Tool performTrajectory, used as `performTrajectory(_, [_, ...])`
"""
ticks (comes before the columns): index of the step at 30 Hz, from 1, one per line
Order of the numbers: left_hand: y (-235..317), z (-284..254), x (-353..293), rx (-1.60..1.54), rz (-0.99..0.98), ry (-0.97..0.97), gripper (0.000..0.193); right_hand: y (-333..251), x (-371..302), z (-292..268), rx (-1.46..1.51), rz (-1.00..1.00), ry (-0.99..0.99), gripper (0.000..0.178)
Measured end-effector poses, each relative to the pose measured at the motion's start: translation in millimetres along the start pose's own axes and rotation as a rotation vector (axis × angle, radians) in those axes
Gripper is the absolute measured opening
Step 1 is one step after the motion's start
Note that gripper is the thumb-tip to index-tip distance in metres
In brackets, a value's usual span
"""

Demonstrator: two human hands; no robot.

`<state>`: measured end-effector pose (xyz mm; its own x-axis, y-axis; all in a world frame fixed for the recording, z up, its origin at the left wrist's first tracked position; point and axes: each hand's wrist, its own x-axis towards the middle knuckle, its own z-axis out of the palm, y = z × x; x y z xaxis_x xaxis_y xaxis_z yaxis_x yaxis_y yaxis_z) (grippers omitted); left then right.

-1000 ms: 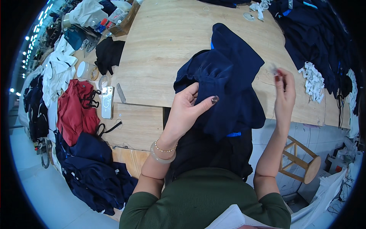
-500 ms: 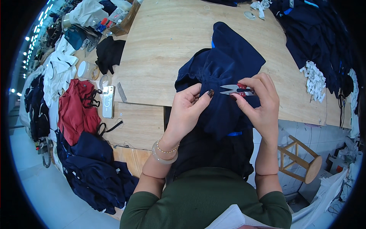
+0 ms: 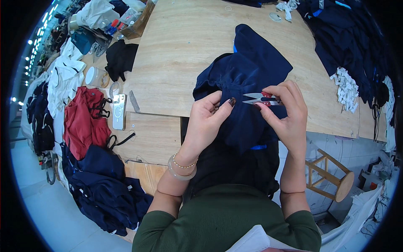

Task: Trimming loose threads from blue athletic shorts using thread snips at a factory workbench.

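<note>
Ahead, our wooden tabletop [image 3: 176, 63] stretches past the navy garment [image 3: 260, 59], which crosses its near edge. Our left hand [image 3: 208, 115] pinches its gathered band; our right hand [image 3: 290, 107] grasps snips [image 3: 265, 99], blades parted over it.

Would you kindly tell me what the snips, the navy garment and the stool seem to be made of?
Snips: blades, likely steel, from their bright grey sheen; red grips, possibly plastic. Navy garment: soft, matte fabric, shown by how it puckers and folds; the fibre cannot be told. Stool: apparently smooth wood, judging by its tan colour.
</note>
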<state>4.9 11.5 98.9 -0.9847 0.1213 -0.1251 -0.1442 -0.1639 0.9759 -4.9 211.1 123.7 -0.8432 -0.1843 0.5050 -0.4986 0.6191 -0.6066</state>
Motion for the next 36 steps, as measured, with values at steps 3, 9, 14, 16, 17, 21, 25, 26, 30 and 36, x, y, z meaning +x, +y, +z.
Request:
performTrajectory(3, [-2.1,-1.4,0.2,0.004,0.013,-0.002,0.032,-1.9,-0.8,0.4,0.029,0.023,-0.003,0.024])
performTrajectory(9, [-0.7,-0.4,-0.1,0.019,0.009,-0.010,0.033,-0.9,-0.2,2.8,0.029,0.020,-0.006,0.024])
performTrajectory(14, [-1.3,0.8,0.4,0.016,0.015,-0.008,0.033,-3.3,0.1,4.2,0.007,0.017,0.009,0.023])
performTrajectory(16, [-3.0,0.1,0.8,0.020,0.014,-0.005,0.033,-3.7,0.3,3.4,-0.017,0.002,0.014,0.023])
performTrajectory(17, [-3.8,-0.1,1.0,0.024,0.014,-0.002,0.033,-4.0,0.5,3.1,-0.031,-0.003,0.019,0.023])
performTrajectory(21, [-3.3,0.1,0.9,0.035,0.012,0.002,0.033,-5.4,0.1,3.6,-0.057,-0.017,0.034,0.023])
performTrajectory(25, [-0.6,1.1,0.1,0.037,0.020,0.002,0.033,-7.5,0.2,4.8,-0.062,-0.015,0.041,0.023])
performTrajectory(26, [-1.0,1.2,0.5,0.045,0.018,0.002,0.033,-4.9,-0.1,5.4,-0.019,0.003,0.034,0.023])
performTrajectory(30, [-2.5,0.1,0.3,0.018,0.000,-0.006,0.033,-0.7,-2.3,10.5,0.140,0.092,0.017,0.023])
performTrajectory(36, [-5.1,-1.5,1.1,0.005,0.029,-0.022,0.029,4.6,-5.1,23.2,0.453,0.249,-0.006,0.020])
